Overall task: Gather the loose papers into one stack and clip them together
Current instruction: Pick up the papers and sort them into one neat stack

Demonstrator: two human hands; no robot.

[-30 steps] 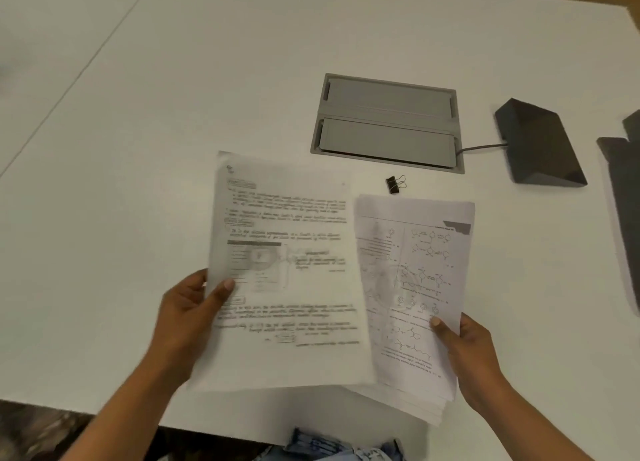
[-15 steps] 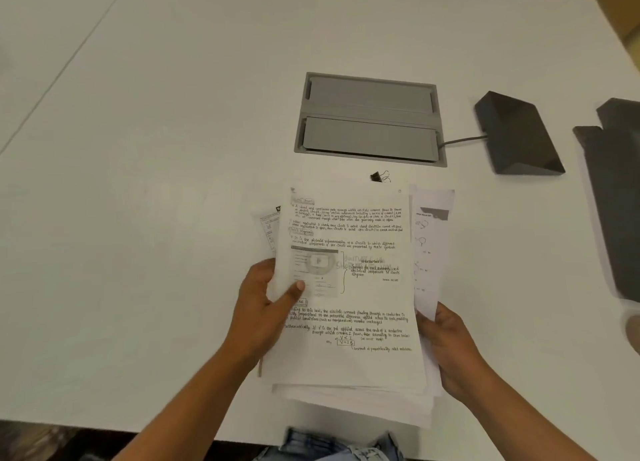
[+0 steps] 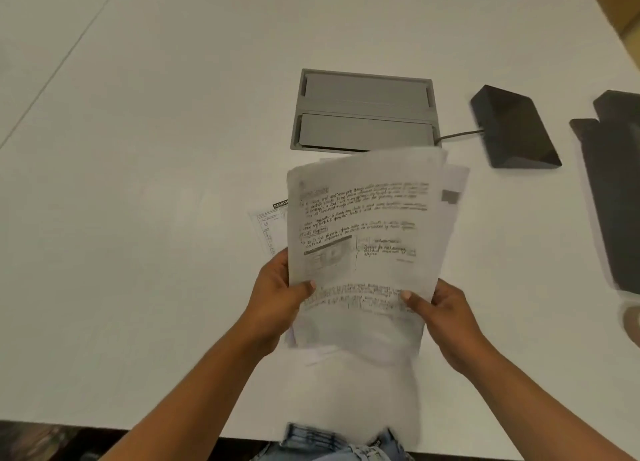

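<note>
The papers (image 3: 363, 235) form one blurred stack in the middle of the frame, held over the white table (image 3: 156, 218). The left hand (image 3: 277, 304) grasps its left edge and the right hand (image 3: 450, 322) its right edge, fingers clasped round the sheets, thumbs on top. One sheet (image 3: 266, 225) pokes out at left.

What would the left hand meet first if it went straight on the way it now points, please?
The left hand grips the papers and points forward-right. Beyond them, the grey hatch set in the table probably comes first; the hand's height is unclear.
</note>
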